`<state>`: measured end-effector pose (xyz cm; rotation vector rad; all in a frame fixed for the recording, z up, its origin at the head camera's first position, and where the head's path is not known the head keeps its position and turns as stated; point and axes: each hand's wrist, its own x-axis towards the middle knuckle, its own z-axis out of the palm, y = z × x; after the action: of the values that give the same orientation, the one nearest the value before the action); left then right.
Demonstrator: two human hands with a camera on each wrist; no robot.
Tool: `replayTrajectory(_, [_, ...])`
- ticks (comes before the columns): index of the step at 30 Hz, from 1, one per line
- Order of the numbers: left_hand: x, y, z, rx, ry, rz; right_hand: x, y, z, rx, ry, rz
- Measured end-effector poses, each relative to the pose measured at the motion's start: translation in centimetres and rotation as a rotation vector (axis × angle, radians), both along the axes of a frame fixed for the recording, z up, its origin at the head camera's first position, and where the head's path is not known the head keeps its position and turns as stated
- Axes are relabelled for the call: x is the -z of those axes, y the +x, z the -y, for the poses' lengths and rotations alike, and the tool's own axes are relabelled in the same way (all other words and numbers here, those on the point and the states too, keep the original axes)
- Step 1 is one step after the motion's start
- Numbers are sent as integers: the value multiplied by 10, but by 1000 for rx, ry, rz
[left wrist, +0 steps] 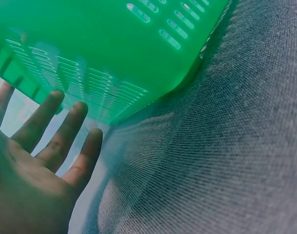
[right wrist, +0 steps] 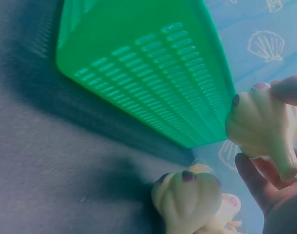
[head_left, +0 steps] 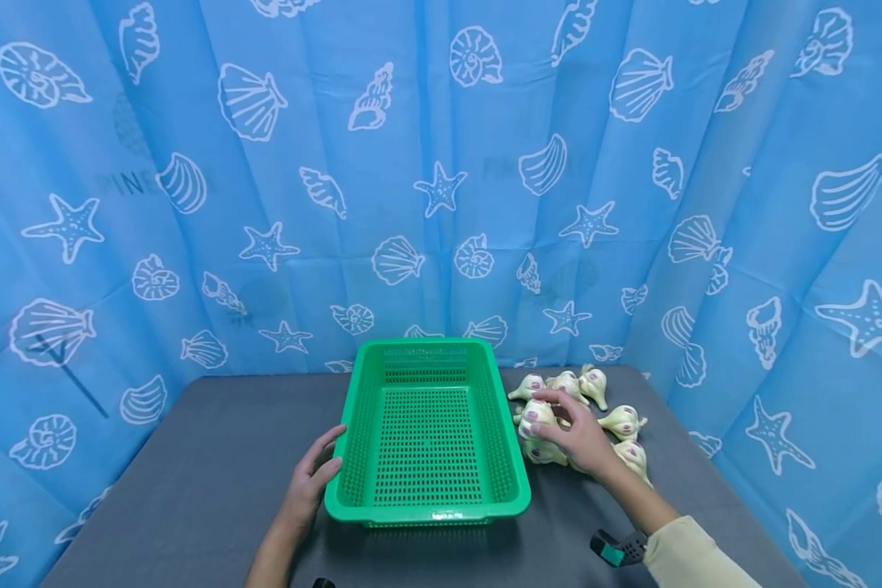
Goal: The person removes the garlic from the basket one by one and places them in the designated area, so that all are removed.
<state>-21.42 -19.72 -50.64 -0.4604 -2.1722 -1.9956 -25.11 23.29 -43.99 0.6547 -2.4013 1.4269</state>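
Observation:
A green plastic basket (head_left: pixel 426 513) with slotted walls sits on the table, and its inside holds nothing. My left hand (head_left: pixel 303 490) is at the basket's left rim, its fingers fairly straight; the left wrist view shows the fingers (left wrist: pixel 65 136) extended beside the slotted wall. On the other side, my right hand (head_left: pixel 586 439) pinches a garlic bulb (head_left: pixel 534 416) between thumb and fingers, close to the basket's right wall. The right wrist view shows this held garlic bulb (right wrist: pixel 260 124) raised, its stem pointing down. Several more garlic bulbs (head_left: pixel 594 385) lie around the right hand.
The grey tabletop (head_left: pixel 242 441) extends around the basket. A blue curtain (head_left: pixel 412 204) with white shell prints hangs behind and at both sides. Near the right sleeve is a black strap (head_left: pixel 617 548) with a green patch.

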Motion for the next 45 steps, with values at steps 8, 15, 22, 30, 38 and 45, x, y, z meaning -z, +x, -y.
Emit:
replayTrajectory(8, [1, 1, -1, -17, -27, -50, 10, 17, -4, 47, -11, 23])
replayTrajectory(15, [1, 2, -1, -22, -23, -50, 23, 28, -9, 90, 17, -15])
replayTrajectory(22, [0, 3, -1, -37, -20, -19, 35, 36, -9, 66, 24, -19])
replayTrajectory(30, [3, 2, 0, -13, -29, -76, 45, 40, -12, 43, 132, -27])
replayTrajectory(38, [2, 3, -1, -16, -33, -73, 50, 41, -18, 16, 243, -30])
replayTrajectory(45, [2, 2, 0, -9, -22, -67, 51, 41, -18, 5, 293, -97])
